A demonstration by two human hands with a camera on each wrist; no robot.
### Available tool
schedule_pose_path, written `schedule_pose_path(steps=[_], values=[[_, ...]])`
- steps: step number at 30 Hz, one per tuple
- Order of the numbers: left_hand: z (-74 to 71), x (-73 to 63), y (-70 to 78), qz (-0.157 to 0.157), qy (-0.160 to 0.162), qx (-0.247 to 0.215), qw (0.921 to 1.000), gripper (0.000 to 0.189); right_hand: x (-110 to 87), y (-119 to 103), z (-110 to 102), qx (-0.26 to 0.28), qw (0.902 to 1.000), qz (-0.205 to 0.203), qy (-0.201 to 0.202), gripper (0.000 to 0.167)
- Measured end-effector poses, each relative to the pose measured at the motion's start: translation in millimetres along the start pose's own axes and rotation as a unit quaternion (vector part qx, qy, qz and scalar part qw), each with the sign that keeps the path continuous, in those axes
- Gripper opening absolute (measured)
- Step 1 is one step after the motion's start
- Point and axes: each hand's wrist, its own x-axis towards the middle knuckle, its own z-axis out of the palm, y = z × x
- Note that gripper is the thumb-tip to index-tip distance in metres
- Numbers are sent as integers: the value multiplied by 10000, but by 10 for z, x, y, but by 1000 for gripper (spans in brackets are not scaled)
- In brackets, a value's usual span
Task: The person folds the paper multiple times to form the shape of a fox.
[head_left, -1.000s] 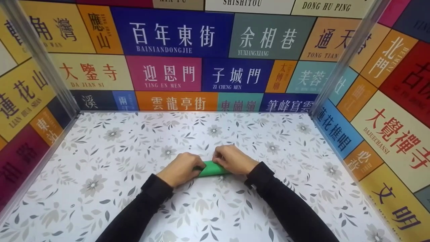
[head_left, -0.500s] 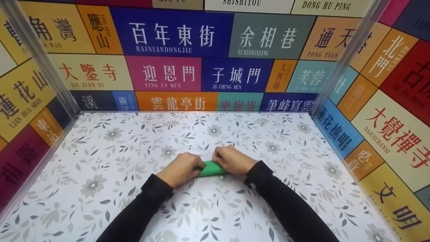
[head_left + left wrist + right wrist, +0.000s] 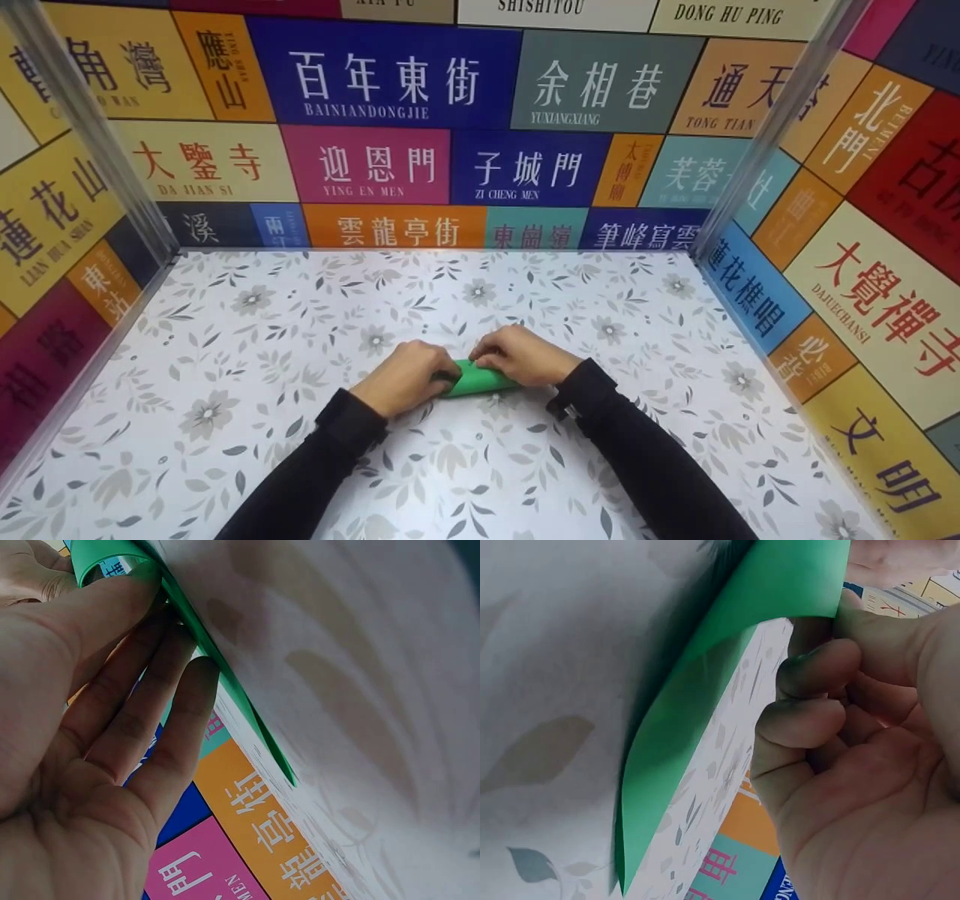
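Note:
A piece of green paper (image 3: 484, 380) lies near the middle of the flowered tabletop, its near edge curled up and over. My left hand (image 3: 405, 377) pinches its left end; in the left wrist view the thumb is at the curl and other fingertips touch the flat part below. At the other end my right hand (image 3: 529, 355) holds the curled edge between thumb and index finger. The right wrist view shows the green sheet (image 3: 795, 585) bending over in an open loop, with the remaining fingers of that hand curled beside it. Part of the paper is hidden under both hands.
The tabletop (image 3: 300, 315) has a white covering with grey flowers and leaves. Panels of coloured blocks with printed characters form a back wall (image 3: 390, 75), a left wall (image 3: 52, 195) and a right wall (image 3: 870, 300). Clear strips stand at the corners.
My right hand's fingers have shifted slightly left along the paper, and more of its right end shows beneath them. The left hand has stayed nearly still.

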Motion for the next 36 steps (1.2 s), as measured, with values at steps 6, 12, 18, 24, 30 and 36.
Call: schedule_pose_path(steps=[6, 12, 18, 24, 30, 36], values=[[2, -1, -3, -70, -35, -182, 9998, 24, -18, 43, -3, 265, 9996, 7, -57, 16], [5, -7, -8, -102, -25, -234, 9997, 23, -40, 26, -10, 314, 9993, 134, -148, 21], [13, -10, -12, -129, -5, -300, 9995, 22, -32, 38, 3, 198, 9993, 50, -309, 27], [12, -12, -8, -84, 2, -296, 9995, 21, -9, 199, 56, 478, 9976, -290, -402, 29], [8, -6, 4, -84, -14, -242, 9997, 19, -36, 169, 43, 679, 9967, -124, -423, 26], [3, -7, 15, -137, -47, -229, 9996, 18, -104, -1, 6, 802, 9958, 248, -366, 24]])
